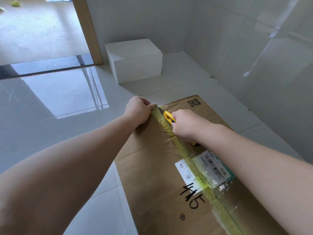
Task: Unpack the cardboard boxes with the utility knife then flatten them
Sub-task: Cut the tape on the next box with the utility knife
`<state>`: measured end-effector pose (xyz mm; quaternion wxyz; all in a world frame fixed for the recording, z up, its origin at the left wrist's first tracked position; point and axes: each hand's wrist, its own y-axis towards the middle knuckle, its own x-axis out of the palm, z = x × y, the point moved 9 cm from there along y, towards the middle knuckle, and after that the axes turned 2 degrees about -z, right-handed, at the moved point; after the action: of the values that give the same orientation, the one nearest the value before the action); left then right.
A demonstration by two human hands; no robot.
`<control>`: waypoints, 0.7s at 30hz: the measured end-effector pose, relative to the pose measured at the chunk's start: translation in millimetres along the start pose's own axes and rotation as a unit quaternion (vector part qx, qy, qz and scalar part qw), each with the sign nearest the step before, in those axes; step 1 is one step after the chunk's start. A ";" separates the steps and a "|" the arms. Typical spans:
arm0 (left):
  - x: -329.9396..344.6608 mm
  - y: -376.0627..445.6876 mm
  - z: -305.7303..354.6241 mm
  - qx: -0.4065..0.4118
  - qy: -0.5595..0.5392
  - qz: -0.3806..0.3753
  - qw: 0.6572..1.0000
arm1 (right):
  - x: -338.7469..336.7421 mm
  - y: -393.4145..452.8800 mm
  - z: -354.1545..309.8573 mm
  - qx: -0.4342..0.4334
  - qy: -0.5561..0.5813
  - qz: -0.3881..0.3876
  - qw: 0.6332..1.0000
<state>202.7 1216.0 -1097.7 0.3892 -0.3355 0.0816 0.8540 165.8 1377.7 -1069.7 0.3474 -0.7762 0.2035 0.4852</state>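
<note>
1. Glossy pale floor tiles (71,106) are filling my view, meeting tiled walls in a corner, with a wood-trimmed doorway (88,29) opening at the upper left.
2. I am seeing a white box (135,61) sitting on the floor against the wall, well apart from the work.
3. I am looking down at a brown cardboard box (152,167) lying on the floor, running from the middle of the view to the bottom edge, its long seam covered by yellowish tape (218,206).
4. I am reading a white shipping label (205,168) stuck across the seam, black marker writing just below it, and a printed QR code (193,102) near the far end.
5. My left hand (138,111) is gripping the far edge of the box, its fingers curled over the cardboard just beside the end of the tape.
6. My right hand (184,126) is wrapping its fingers fully round a yellow utility knife (168,116), so only the front of the handle and a bit of its rear end are showing.
7. I am seeing the blade pointing away from me, its tip lying on the tape line near the far edge, just beside the left hand.
8. Both bare forearms are stretching out over the floor and the box.
</note>
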 end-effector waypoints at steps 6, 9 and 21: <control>2.2 2.0 -2.4 -0.003 0.013 -0.004 1.000 | 8.7 -14.9 12.3 0.003 0.019 -0.009 1.000; 3.3 1.2 -0.9 0.001 0.017 -0.001 1.000 | 8.7 -22.7 15.6 0.003 0.020 -0.012 1.000; 3.5 1.7 -2.1 -0.010 0.023 0.005 1.000 | 7.7 -21.1 12.5 0.016 0.016 -0.012 1.000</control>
<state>200.8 1216.1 -1101.7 0.3790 -0.3589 0.0836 0.8488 175.4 1401.3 -1072.9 0.3623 -0.7808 0.2071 0.4651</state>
